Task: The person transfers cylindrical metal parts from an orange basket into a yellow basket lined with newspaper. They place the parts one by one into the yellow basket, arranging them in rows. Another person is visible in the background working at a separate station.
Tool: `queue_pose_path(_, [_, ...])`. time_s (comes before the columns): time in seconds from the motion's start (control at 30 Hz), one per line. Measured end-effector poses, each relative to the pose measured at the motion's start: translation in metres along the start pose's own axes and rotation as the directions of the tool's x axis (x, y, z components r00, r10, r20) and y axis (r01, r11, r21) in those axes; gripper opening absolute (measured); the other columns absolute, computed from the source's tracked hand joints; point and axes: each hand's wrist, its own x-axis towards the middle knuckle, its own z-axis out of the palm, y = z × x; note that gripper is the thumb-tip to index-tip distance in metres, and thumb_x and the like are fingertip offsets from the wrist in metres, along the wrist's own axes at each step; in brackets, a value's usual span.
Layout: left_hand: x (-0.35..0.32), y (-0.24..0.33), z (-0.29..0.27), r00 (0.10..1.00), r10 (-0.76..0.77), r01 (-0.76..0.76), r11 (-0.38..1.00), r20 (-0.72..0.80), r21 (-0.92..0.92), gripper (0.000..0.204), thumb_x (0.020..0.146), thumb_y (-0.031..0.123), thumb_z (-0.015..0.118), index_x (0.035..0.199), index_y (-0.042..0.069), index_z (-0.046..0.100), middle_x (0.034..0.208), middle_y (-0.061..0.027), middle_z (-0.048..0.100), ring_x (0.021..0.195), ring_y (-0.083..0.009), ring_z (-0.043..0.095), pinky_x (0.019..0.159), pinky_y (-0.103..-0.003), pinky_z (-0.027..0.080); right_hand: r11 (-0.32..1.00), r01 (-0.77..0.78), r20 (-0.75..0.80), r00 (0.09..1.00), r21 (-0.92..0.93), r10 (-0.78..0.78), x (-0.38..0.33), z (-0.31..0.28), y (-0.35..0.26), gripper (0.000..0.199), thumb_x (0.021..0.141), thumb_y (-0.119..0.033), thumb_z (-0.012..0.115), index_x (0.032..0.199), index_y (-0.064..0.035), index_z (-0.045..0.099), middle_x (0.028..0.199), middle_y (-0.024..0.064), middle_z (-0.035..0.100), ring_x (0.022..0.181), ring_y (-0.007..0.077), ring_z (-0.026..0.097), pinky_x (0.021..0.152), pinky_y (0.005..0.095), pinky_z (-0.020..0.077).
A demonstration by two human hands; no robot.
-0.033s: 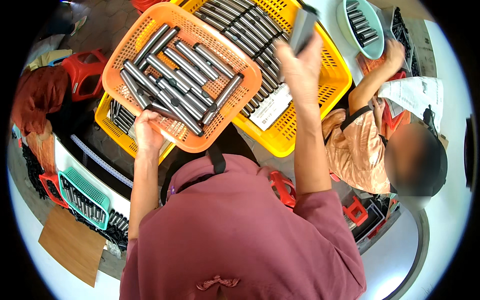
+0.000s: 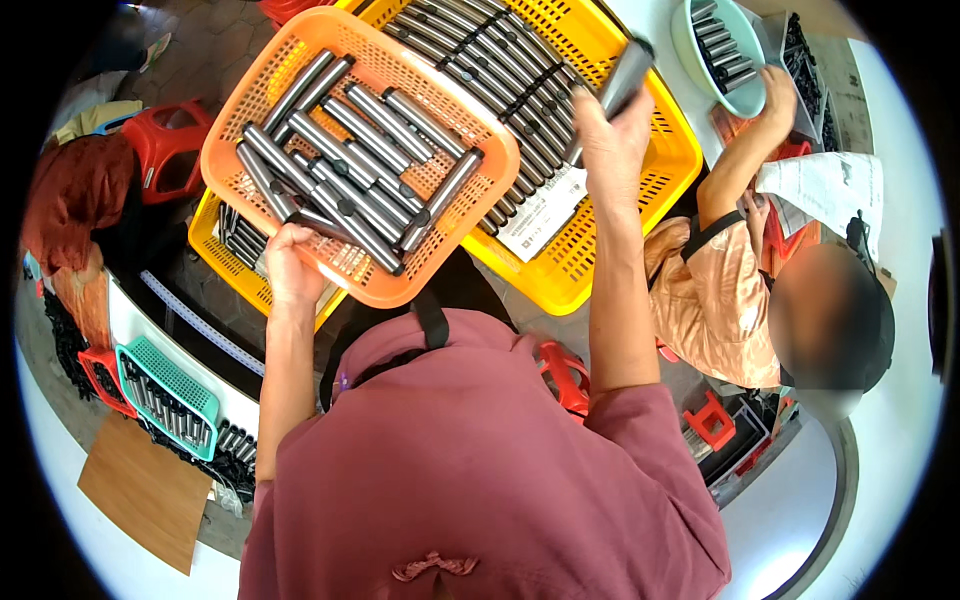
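Note:
My left hand (image 2: 296,268) is closed on the near-left rim of an orange plastic basket (image 2: 470,240), which is held tilted. Silvery metal tubes (image 2: 376,125) with black end caps lie in it at mixed angles. Farther right, my right hand (image 2: 613,150) grips a metal tube (image 2: 624,82) with a dark end, smeared by motion, above a large yellow crate (image 2: 667,150). Inside that crate, similar tubes (image 2: 490,55) are laid in tight rows beside a printed white sheet (image 2: 545,222). The orange basket covers the crate's left part.
At the right, another person's hand (image 2: 780,95) is by a pale green bowl (image 2: 748,97) of tubes. A second yellow crate (image 2: 205,225) sits partly under the basket. Red stools (image 2: 165,150) and a turquoise basket (image 2: 150,352) of tubes are at the left.
My right hand and its tube have shifted slightly right and toward me. The orange basket has moved a touch left. The other person's hand has shifted a little by the bowl.

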Motion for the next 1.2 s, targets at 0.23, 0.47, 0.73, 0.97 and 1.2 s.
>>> queue_pose_path(0.23, [-0.004,0.005,0.007,0.997,0.013,-0.009,0.999,-0.075,0.052,0.021,0.07,0.007,0.048,0.089,0.001,0.056,0.085,-0.0108,0.061,0.081,-0.0287,0.061,0.081,-0.045,0.051,0.854,-0.495,-0.247,0.818,0.159,0.52,0.033,-0.034,0.268,0.045,0.081,-0.013,0.066,0.111,0.0067,0.037,0.092,0.0132,0.052,0.069,0.0213,0.055,0.061,0.0395,0.0488])
queue_pose_path(0.47, [-0.013,0.008,0.016,0.995,-0.003,0.012,0.996,-0.102,0.084,0.028,0.07,0.009,0.048,0.095,-0.001,0.058,0.089,-0.0121,0.064,0.083,-0.0305,0.063,0.081,-0.046,0.051,0.739,-0.613,-0.349,0.782,-0.28,0.516,0.053,-0.045,0.312,0.074,0.073,-0.021,0.069,0.123,0.0187,0.031,0.119,0.0355,0.047,0.113,0.042,0.049,0.095,0.046,0.0412])
queue_pose_path(0.73, [-0.012,0.006,0.007,0.99,0.026,-0.013,0.996,-0.141,0.093,0.025,0.069,0.006,0.05,0.092,0.0,0.058,0.086,-0.0114,0.064,0.08,-0.03,0.063,0.08,-0.046,0.052,0.771,-0.54,-0.195,0.761,0.338,0.618,0.052,-0.059,0.304,0.035,0.079,-0.012,0.064,0.104,0.0075,0.048,0.087,0.0186,0.061,0.072,0.0259,0.06,0.069,0.0397,0.05])
queue_pose_path(0.97, [-0.012,0.006,0.006,0.988,0.016,-0.001,0.995,-0.151,0.1,0.028,0.069,0.006,0.05,0.094,-0.001,0.058,0.086,-0.0121,0.063,0.079,-0.0303,0.062,0.078,-0.047,0.053,0.883,-0.468,-0.267,0.847,0.036,0.46,0.044,-0.053,0.292,0.053,0.079,-0.008,0.062,0.123,0.008,0.037,0.104,0.0177,0.054,0.082,0.0233,0.055,0.073,0.0342,0.0451])
queue_pose_path(1.2, [-0.013,0.005,0.011,0.988,0.035,-0.017,0.992,-0.151,0.122,0.03,0.069,0.007,0.049,0.097,-0.002,0.058,0.088,-0.0121,0.063,0.08,-0.0302,0.062,0.078,-0.047,0.053,0.868,-0.326,-0.348,0.917,-0.375,0.194,0.037,-0.038,0.309,0.071,0.082,-0.01,0.066,0.137,0.0108,0.026,0.136,0.0316,0.035,0.125,0.0406,0.04,0.106,0.0428,0.0316])
